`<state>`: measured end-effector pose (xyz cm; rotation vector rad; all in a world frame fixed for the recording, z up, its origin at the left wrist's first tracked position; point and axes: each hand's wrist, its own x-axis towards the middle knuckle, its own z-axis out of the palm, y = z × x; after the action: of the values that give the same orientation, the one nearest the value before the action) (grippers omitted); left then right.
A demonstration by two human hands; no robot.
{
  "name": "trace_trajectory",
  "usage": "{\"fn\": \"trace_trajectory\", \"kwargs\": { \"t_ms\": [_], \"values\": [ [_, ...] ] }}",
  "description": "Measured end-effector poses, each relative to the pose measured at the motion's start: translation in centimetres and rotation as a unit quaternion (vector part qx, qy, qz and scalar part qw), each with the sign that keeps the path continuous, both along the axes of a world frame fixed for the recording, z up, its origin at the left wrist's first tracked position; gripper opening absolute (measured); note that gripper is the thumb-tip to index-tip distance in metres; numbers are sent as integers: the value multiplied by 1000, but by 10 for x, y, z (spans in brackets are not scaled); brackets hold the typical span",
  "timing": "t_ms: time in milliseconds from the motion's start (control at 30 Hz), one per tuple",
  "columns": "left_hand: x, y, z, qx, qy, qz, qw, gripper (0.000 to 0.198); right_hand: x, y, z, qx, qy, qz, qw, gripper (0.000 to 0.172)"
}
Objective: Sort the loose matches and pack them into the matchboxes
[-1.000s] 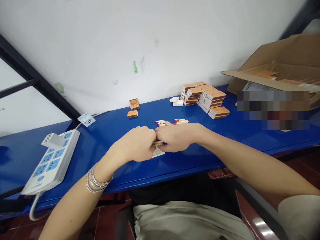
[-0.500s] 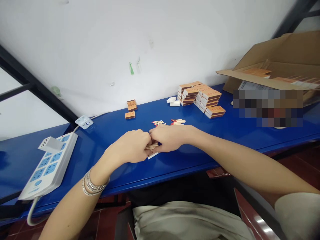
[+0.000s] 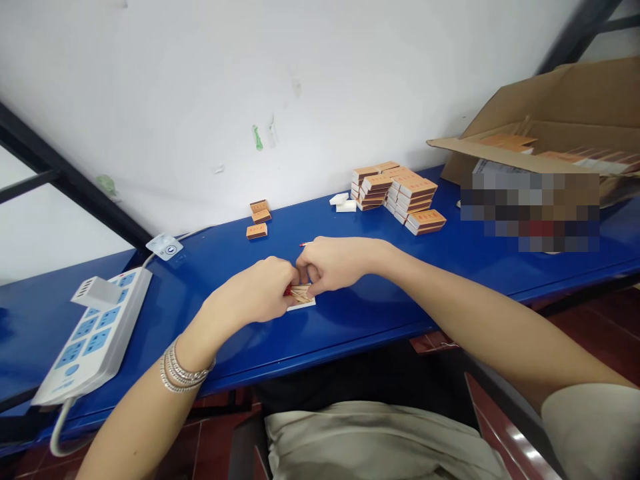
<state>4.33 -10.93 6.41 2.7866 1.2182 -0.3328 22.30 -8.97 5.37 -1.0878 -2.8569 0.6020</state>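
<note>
My left hand (image 3: 260, 293) and my right hand (image 3: 333, 263) meet over the blue table (image 3: 350, 313), both closed on a small bundle of matches (image 3: 300, 293) with red heads at its left end. Beneath the bundle lies a white matchbox tray (image 3: 303, 305), partly hidden by my fingers. One loose match (image 3: 303, 245) pokes out behind my right hand. Several silver bangles ring my left wrist.
Three orange matchboxes (image 3: 258, 218) lie near the wall. Stacks of orange matchboxes (image 3: 400, 195) and white trays (image 3: 343, 202) stand at the back right, beside an open cardboard box (image 3: 545, 127). A white and blue power strip (image 3: 93, 330) lies at the left.
My hands have kept working the bundle of matches and now the red heads show at its left. My right hand now covers most of the loose matches behind it. The view shifted slightly.
</note>
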Motion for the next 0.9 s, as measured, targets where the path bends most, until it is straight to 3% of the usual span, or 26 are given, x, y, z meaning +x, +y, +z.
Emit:
{"fn": "trace_trajectory", "kwargs": {
  "t_ms": [233, 333, 433, 533, 700, 900],
  "values": [
    [-17, 3, 4, -35, -92, -22, 995, 20, 4, 5, 2, -72, 28, -12, 997, 20],
    [-25, 2, 3, -58, -148, -20, 987, 44, 3, 4, 2, -86, 43, -13, 995, 19],
    [-30, 0, -6, -37, -147, -1, 988, 68, 1, 4, 0, -93, 57, -12, 994, 16],
    [-32, 1, -17, -21, -138, 24, 990, 60, 0, 6, -2, -87, 67, -9, 994, 14],
    [-39, 20, -20, -97, -164, 51, 980, 46, 6, 13, -2, -58, 82, -34, 994, 17],
    [-45, 43, -16, -176, -180, 24, 967, 70, 18, 16, 1, -81, 97, -74, 989, 14]
  ]
}}
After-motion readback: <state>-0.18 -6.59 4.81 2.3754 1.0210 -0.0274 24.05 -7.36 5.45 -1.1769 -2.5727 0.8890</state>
